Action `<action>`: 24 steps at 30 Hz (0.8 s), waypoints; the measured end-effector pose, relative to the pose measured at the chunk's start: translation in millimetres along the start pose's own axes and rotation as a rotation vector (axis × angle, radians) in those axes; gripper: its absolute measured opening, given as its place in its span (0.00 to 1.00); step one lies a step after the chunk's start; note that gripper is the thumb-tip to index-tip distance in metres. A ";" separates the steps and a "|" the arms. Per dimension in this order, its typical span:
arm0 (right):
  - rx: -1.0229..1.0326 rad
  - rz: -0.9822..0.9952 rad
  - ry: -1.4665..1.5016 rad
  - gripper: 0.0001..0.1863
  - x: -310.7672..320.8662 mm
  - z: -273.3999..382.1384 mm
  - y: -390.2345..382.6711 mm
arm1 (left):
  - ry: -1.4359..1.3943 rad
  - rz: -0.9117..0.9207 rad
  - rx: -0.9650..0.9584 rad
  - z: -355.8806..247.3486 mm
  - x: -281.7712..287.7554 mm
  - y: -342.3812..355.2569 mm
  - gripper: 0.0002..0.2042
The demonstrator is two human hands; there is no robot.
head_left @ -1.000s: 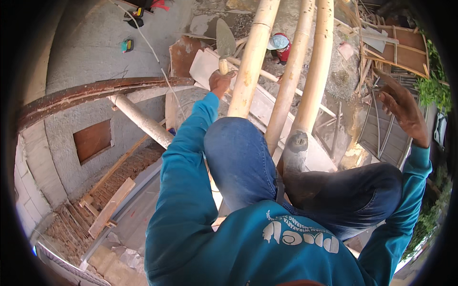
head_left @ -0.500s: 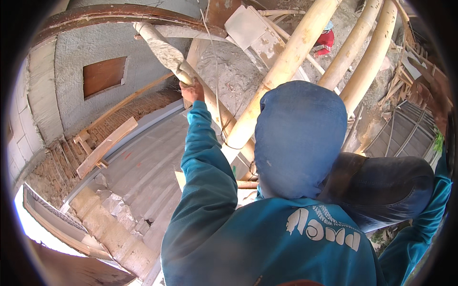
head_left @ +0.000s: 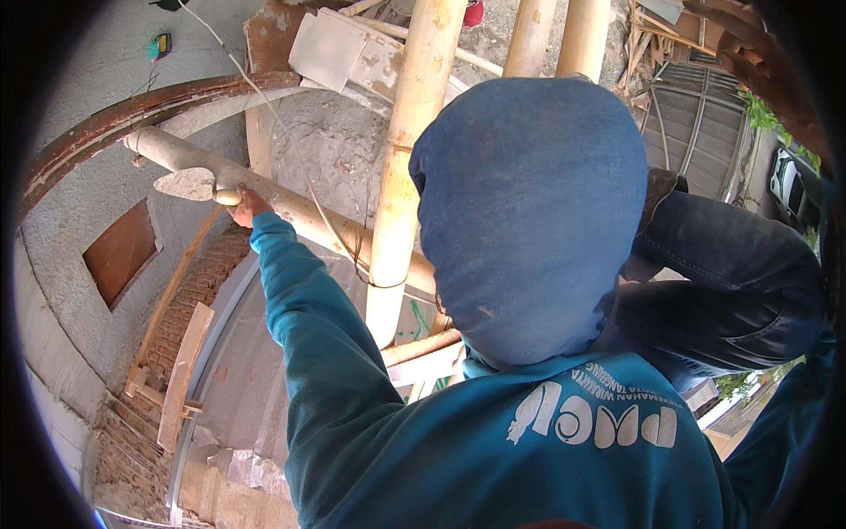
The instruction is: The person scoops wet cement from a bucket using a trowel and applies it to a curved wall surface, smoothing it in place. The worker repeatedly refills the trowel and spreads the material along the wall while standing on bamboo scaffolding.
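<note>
My left hand (head_left: 249, 208), at the end of an outstretched teal sleeve, is closed around the light handle of a trowel (head_left: 185, 184). The trowel's mortar-smeared blade points left, in front of a slanting bamboo pole (head_left: 291, 204). At the shaded upper right rim, my right hand (head_left: 765, 75) is raised with its fingers apart, and I see nothing in it. My bent knee in blue denim (head_left: 533, 220) fills the middle and hides part of the poles. My other leg (head_left: 723, 273), in dark denim, is folded to the right.
Thick upright bamboo (head_left: 416, 106) crosses the slanting pole, bound with wire. A cable (head_left: 286, 132) hangs across them. At left are a rough grey wall (head_left: 70, 300), a brown panel (head_left: 123, 253) and a loose plank (head_left: 185, 379). Grey roofing sheets (head_left: 256, 344) lie below.
The view has shifted, and the surroundings sit farther left. The trowel has turned from lying along the slanting pole to pointing left. My right hand appears higher at the rim.
</note>
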State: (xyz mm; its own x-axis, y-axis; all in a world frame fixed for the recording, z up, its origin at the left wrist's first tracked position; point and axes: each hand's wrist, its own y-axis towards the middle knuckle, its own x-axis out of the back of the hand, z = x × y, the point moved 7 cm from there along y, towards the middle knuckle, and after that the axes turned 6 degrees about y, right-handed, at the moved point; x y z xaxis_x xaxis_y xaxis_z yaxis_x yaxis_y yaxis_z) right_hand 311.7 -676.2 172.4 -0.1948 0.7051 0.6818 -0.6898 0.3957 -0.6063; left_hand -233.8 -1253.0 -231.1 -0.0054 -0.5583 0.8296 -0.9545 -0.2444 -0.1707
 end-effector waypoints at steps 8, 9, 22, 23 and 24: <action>0.095 -0.033 -0.111 0.25 -31.2 38.3 90.4 | -0.141 0.013 0.127 4.9 0.5 21.1 0.30; 0.116 -0.041 -0.120 0.25 -37.9 42.3 114.3 | -0.156 0.032 0.077 4.0 -0.6 36.9 0.30; 0.445 -0.134 0.097 0.18 -158.4 96.4 422.7 | 0.109 0.178 0.096 -14.6 -1.2 55.0 0.33; 0.332 -0.170 -0.035 0.17 -177.5 84.3 458.9 | 0.156 0.129 0.142 -16.0 -3.7 52.7 0.34; 0.217 -0.210 -0.165 0.16 -192.2 72.1 493.4 | 0.206 0.082 0.185 -18.1 -5.5 49.5 0.34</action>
State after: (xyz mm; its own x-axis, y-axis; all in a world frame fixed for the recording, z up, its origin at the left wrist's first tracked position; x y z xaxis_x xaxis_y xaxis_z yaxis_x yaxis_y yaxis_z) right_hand -41.5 -659.0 -228.3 -0.1302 0.5099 0.8503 -0.8555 0.3756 -0.3563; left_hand -286.4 -1247.7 -234.5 -0.1584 -0.4138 0.8965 -0.8780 -0.3564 -0.3197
